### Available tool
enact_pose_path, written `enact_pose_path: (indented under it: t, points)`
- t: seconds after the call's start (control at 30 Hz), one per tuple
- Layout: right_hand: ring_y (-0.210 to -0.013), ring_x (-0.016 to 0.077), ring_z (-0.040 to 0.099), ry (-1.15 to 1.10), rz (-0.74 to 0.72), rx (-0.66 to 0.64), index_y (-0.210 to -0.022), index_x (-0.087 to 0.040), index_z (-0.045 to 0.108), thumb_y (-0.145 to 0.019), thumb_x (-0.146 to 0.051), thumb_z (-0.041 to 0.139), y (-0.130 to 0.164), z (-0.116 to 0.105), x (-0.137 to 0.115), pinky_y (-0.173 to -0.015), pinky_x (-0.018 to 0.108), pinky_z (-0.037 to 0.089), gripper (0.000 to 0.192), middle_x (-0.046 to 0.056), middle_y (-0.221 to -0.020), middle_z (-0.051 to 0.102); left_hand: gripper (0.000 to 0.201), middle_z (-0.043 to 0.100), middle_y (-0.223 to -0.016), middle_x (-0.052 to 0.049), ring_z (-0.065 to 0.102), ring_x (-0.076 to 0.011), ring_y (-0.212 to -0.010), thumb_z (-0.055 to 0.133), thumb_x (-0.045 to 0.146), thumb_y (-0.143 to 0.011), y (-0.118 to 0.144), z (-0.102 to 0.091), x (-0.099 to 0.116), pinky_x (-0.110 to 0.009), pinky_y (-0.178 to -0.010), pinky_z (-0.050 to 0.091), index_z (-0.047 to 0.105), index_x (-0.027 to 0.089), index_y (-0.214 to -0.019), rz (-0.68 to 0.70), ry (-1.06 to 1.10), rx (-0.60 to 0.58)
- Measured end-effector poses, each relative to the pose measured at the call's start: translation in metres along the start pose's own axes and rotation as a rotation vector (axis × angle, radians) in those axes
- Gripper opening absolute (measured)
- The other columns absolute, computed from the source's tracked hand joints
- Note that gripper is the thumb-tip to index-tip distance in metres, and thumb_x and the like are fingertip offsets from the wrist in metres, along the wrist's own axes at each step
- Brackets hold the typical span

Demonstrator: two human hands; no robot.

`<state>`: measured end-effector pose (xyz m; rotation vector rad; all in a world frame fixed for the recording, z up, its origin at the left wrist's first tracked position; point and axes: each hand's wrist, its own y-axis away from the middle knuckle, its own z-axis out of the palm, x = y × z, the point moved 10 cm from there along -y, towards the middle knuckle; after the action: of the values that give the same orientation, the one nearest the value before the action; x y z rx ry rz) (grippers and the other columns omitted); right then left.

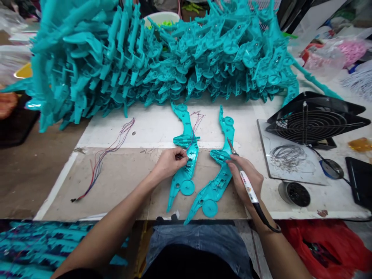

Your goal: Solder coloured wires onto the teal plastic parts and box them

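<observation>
My left hand is closed in a pinch over the middle of a teal plastic bow-shaped half. Thin red and blue wires run up from its fingertips; the pinched ends are hidden. In my right hand is a soldering iron with a white handle, its tip pointing up and away. Beneath that tip lies a second teal bow-shaped half, and my right fingertips are close to its middle. Both halves lie inner side up, showing small fittings and a round disc near the lower end.
A large stack of teal plastic parts spans the back of the table. Another wire bundle lies at left. To the right are a black fan, a board with a tangle of solder wire, and a round tin.
</observation>
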<state>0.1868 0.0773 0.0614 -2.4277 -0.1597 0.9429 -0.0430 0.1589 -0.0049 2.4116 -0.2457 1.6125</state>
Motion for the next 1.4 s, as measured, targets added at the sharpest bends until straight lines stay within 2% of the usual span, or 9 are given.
enact_pose_path:
  t: [0.2, 0.37, 0.57, 0.7, 0.8, 0.97, 1.1, 1.27, 1.4]
  points:
    - [-0.111, 0.0239, 0.065, 0.201, -0.176, -0.082, -0.119, -0.021, 0.063, -0.089, -0.033, 0.06, -0.003, 0.018, 0.004, -0.099, 0.042, 0.052, 0.033, 0.008, -0.117, 0.069, 0.008, 0.063, -0.065, 0.0, 0.055, -0.0134, -0.061, 0.057, 0.019, -0.074, 0.01, -0.02, -0.005, -0.025, -0.058, 0.038, 0.064, 0.016, -0.071, -0.002, -0.189, 0.136]
    - [-0.106, 0.0265, 0.067, 0.219, -0.2, 0.0, -0.119, -0.023, 0.065, -0.088, -0.044, 0.059, -0.007, 0.017, 0.01, -0.098, 0.045, 0.052, 0.037, 0.008, -0.116, 0.069, 0.033, 0.068, -0.104, -0.009, 0.064, -0.0191, -0.092, 0.067, 0.031, -0.077, 0.033, -0.039, -0.008, -0.029, -0.08, 0.049, 0.063, 0.015, -0.105, 0.064, 0.064, 0.264]
    - [-0.107, 0.0299, 0.066, 0.135, -0.14, -0.001, -0.124, -0.03, 0.062, -0.086, -0.043, 0.062, -0.016, 0.02, 0.012, -0.1, 0.046, 0.05, 0.04, 0.005, -0.115, 0.069, 0.038, 0.06, -0.122, -0.018, 0.051, -0.0305, -0.121, 0.061, 0.036, -0.084, 0.118, -0.181, -0.045, -0.044, -0.106, 0.036, 0.059, 0.013, -0.114, -0.125, -0.433, 0.842]
    - [-0.106, 0.0304, 0.066, 0.12, -0.139, 0.013, -0.123, -0.028, 0.064, -0.086, -0.044, 0.062, -0.016, 0.018, 0.008, -0.1, 0.047, 0.05, 0.04, 0.007, -0.114, 0.069, 0.04, 0.062, -0.114, -0.02, 0.05, -0.0395, -0.117, 0.067, 0.042, -0.075, 0.154, -0.237, -0.1, -0.051, -0.101, 0.035, 0.063, 0.014, -0.103, -0.491, -0.673, 0.771]
    - [-0.106, 0.0302, 0.066, 0.119, -0.147, 0.036, -0.121, -0.026, 0.065, -0.085, -0.044, 0.063, -0.015, 0.015, 0.007, -0.099, 0.047, 0.051, 0.04, 0.008, -0.111, 0.07, 0.015, 0.067, -0.097, -0.014, 0.056, -0.0359, -0.108, 0.065, 0.033, -0.075, 0.156, -0.242, -0.117, -0.044, -0.093, 0.039, 0.06, 0.019, -0.078, -0.511, -0.565, 0.718]
    - [-0.105, 0.0321, 0.066, 0.15, -0.193, 0.093, -0.123, -0.031, 0.064, -0.084, -0.036, 0.066, -0.014, 0.003, 0.002, -0.098, 0.048, 0.052, 0.04, 0.007, -0.112, 0.07, 0.016, 0.067, -0.079, -0.01, 0.064, -0.0267, -0.086, 0.058, 0.028, -0.08, 0.148, -0.243, -0.101, -0.035, -0.074, 0.045, 0.049, 0.02, -0.07, -0.445, -0.386, 0.767]
    - [-0.104, 0.0332, 0.067, 0.152, -0.267, 0.121, -0.126, -0.033, 0.062, -0.084, -0.029, 0.067, -0.017, -0.005, -0.018, -0.097, 0.047, 0.052, 0.043, 0.007, -0.112, 0.07, 0.014, 0.062, -0.067, -0.002, 0.054, -0.0106, -0.053, 0.058, 0.029, -0.084, 0.122, -0.239, -0.087, -0.023, -0.056, 0.042, 0.048, 0.019, -0.083, -0.295, 0.329, 0.738]
    - [-0.106, 0.0306, 0.067, 0.123, -0.399, 0.115, -0.127, -0.031, 0.06, -0.084, -0.023, 0.067, -0.022, -0.002, -0.054, -0.096, 0.043, 0.052, 0.044, 0.006, -0.111, 0.071, 0.022, 0.043, -0.052, 0.007, 0.026, -0.0028, -0.037, 0.068, 0.033, -0.079, 0.082, -0.232, -0.045, -0.018, -0.039, 0.021, 0.055, 0.015, -0.084, -0.173, 0.612, 0.634]
    - [-0.104, 0.0255, 0.067, 0.069, -0.536, 0.202, -0.123, -0.026, 0.062, -0.08, -0.017, 0.071, -0.031, -0.011, -0.088, -0.095, 0.037, 0.054, 0.045, 0.005, -0.107, 0.072, 0.026, 0.053, -0.056, 0.004, 0.038, -0.0038, -0.042, 0.076, 0.03, -0.073, 0.064, -0.218, 0.019, -0.016, -0.041, 0.028, 0.06, 0.014, -0.085, 0.085, 0.668, 0.548]
